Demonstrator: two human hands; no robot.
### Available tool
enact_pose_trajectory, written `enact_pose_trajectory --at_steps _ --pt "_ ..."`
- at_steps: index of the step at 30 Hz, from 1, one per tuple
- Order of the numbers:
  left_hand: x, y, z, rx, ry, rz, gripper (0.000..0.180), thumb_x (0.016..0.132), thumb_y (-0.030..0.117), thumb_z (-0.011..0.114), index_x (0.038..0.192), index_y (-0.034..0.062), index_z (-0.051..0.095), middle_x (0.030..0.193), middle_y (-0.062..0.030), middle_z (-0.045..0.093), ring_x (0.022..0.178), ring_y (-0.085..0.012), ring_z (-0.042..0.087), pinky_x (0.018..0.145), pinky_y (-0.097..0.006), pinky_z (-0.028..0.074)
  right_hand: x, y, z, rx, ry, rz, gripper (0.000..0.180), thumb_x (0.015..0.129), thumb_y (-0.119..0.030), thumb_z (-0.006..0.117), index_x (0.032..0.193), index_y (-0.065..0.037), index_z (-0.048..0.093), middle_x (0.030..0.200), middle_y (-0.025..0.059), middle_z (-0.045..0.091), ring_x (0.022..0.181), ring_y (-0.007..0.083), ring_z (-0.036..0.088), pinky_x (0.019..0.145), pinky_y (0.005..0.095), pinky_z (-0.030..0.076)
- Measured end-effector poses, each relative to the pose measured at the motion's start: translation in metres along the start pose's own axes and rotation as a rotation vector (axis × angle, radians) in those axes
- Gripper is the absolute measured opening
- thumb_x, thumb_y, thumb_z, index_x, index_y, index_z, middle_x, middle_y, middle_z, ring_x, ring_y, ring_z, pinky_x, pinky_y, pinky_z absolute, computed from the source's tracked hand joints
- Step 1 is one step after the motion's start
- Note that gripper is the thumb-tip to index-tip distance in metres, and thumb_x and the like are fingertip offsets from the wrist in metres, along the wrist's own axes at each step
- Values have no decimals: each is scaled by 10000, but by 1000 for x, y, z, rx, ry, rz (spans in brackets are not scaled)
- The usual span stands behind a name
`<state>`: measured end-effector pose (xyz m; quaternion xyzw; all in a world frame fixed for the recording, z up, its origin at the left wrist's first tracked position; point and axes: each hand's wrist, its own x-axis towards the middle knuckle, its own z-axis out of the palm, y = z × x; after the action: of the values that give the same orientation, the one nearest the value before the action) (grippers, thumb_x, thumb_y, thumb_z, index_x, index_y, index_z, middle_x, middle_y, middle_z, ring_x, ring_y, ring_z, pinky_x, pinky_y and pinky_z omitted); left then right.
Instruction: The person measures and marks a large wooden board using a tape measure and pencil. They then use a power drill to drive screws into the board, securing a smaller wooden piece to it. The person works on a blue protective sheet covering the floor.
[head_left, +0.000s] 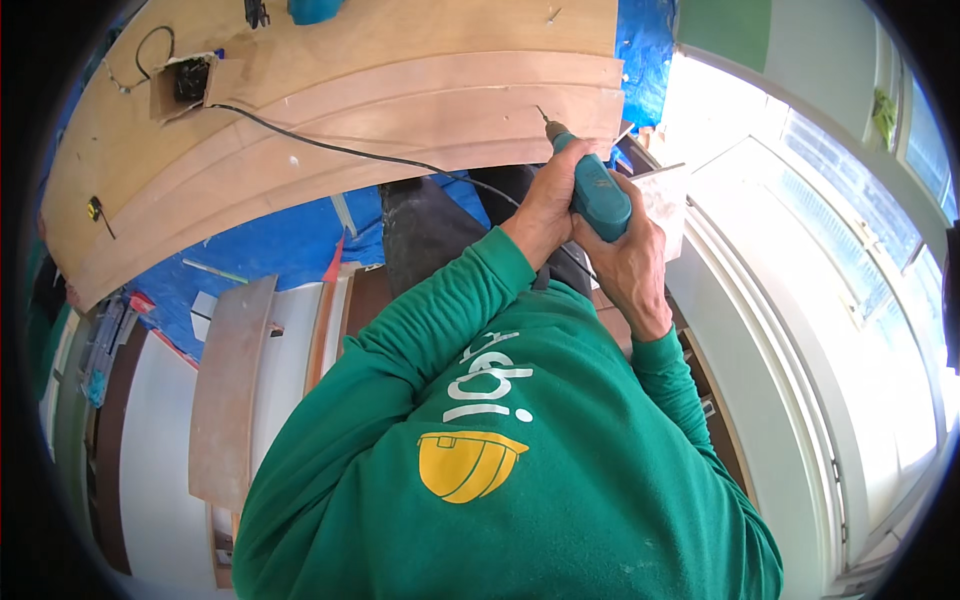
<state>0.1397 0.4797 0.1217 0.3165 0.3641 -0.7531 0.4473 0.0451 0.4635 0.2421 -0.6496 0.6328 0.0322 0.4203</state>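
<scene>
A teal corded drill (600,195) is gripped between my two hands, its thin bit pointing away over a pale plywood board (400,105). Wrapped round the front of the body, just behind the chuck, is my left hand (548,200). My right hand (635,260) closes round the rear end; part of its fingers is hidden by the drill. The bit's tip is over the near strip of plywood, close to its right end, and whether it touches the wood I cannot tell. A dark cord (330,147) runs across the board toward my hands.
On the plywood's left stands a small open cardboard box (225,82) with something dark inside, plus a yellow-and-black tape measure (95,208). A teal object (314,10) lies at the far edge. Blue sheeting (270,240) covers the floor below; a brown panel (232,400) leans at left.
</scene>
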Motion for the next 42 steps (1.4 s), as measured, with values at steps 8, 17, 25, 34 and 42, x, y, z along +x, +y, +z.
enact_pose_trajectory --at_steps 8,17,25,34,42 --pt "5 2 -1 44 -17 31 354 1006 360 720 1110 47 590 921 -81 677 776 -191 708 715 -357 626 3 -2 -1 -23 -5 26 686 886 -252 857 1476 -42 576 1115 307 775 1045 475 774 868 509 617" --pt "4 1 0 15 -8 31 237 1000 290 718 1072 78 642 922 -59 692 800 -170 700 737 -330 619 4 -2 -3 -1 -5 27 670 893 -254 844 1475 -47 584 1125 304 774 1055 477 771 883 519 613" --pt "10 -2 -6 -5 0 56 249 1002 306 724 1054 82 630 895 -44 673 769 -163 681 721 -332 615 4 1 -2 -5 -22 47 673 894 -266 882 1469 -58 599 1145 270 792 1079 412 793 914 478 623" --pt "15 1 -9 32 -7 45 267 997 334 739 1047 108 607 918 -31 631 776 -151 653 722 -333 597 6 -4 -3 -25 -26 58 668 900 -295 875 1464 -63 601 1154 265 791 1082 412 791 907 476 619" --pt "22 -3 -16 23 -30 42 258 1011 353 718 991 108 638 863 -34 683 738 -157 675 687 -328 602 4 -5 0 -14 -13 101 651 895 -255 874 1457 -58 610 1192 260 781 1117 415 775 939 488 610"
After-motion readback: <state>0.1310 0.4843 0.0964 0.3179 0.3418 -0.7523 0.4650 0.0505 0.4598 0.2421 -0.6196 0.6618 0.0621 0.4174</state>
